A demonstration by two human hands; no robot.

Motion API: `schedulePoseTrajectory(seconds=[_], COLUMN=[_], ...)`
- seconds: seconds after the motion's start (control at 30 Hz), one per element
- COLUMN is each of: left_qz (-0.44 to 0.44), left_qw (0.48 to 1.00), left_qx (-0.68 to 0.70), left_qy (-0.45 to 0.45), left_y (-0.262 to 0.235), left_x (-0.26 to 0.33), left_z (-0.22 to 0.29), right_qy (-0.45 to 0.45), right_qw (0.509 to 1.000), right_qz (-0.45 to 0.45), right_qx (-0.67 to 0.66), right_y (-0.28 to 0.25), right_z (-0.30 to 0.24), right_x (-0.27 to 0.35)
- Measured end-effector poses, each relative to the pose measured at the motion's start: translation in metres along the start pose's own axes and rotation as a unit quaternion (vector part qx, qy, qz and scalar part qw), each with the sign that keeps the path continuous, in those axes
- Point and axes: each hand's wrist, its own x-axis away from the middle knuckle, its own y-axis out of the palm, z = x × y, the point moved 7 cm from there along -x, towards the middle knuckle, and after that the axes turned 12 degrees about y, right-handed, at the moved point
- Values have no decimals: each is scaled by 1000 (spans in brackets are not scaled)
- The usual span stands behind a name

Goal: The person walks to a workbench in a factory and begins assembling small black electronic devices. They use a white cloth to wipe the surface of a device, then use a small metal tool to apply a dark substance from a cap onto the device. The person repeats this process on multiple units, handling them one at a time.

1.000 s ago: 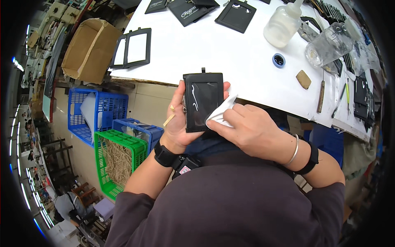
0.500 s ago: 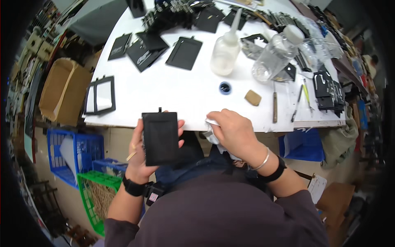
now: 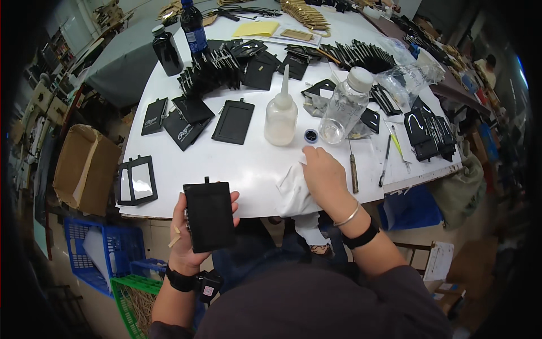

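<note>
My left hand (image 3: 183, 248) grips a black card holder (image 3: 210, 217) with a small tab on top, upright before the table's front edge. A tan strip (image 3: 174, 240) sits by the base of that thumb. Over the table, my right hand (image 3: 328, 179) pinches a white cloth (image 3: 294, 192) that drapes over the edge. Just beyond its fingertips lies a small blue-rimmed cap (image 3: 311, 136) with something dark inside. A squeeze bottle (image 3: 280, 125) with a long nozzle and a clear capped bottle (image 3: 340, 116) stand behind it.
More black card holders (image 3: 232, 122) lie across the white table (image 3: 248, 169), with a pile (image 3: 209, 73) farther back. Right of my hand are a handled tool (image 3: 353, 174) and pens (image 3: 385, 161). A cardboard box (image 3: 87, 166) and blue crate (image 3: 90, 248) stand left, below table level.
My right hand has moved forward over the table with the cloth, toward the cap. The tan block is now out of sight. The view has tilted up, showing more of the far table.
</note>
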Motion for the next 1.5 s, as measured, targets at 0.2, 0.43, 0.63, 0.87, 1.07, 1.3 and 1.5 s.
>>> schedulePoseTrajectory(seconds=[0.2,0.43,0.63,0.87,1.07,1.3,1.5], left_qz=[-158,-196,-199,-187,-151,-45,-37], left_qw=[986,966,965,965,984,999,999], left_qx=[-27,-127,-156,-155,-66,-4,-34], left_qy=[-34,-113,-64,-99,-67,-16,-10], left_y=[20,22,16,18,24,-23,-25], left_x=[-6,9,10,14,7,-8,-5], left_z=[-7,-25,2,0,-4,5,1], right_qy=[-2,45,8,55,135,57,7], right_qw=[934,897,829,646,406,887,923], right_qz=[-255,-291,-423,-574,-315,238,339], right_qx=[-249,-330,-365,-499,-847,-392,-182], right_y=[-38,-39,-13,0,-27,-105,-81], right_z=[-40,-51,-36,-36,-55,-38,-50], right_x=[12,8,16,41,4,-56,-78])
